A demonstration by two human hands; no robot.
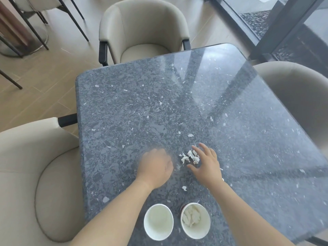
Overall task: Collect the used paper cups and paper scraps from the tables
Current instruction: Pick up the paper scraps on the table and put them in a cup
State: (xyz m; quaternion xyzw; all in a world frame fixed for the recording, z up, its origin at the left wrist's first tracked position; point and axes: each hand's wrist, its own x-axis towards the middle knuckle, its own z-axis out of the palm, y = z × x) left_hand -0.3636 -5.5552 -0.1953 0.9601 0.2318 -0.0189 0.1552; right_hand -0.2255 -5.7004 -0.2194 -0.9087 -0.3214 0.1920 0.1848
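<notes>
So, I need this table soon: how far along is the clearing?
Done: the right paper cup already holds crumpled paper; the left paper cup looks empty. In hand: the left hand and right hand flank the pile of scraps, right fingers spread beside it. Left: that pile, a stray scrap nearer the cups, and both cups, which stand on the table.
</notes>
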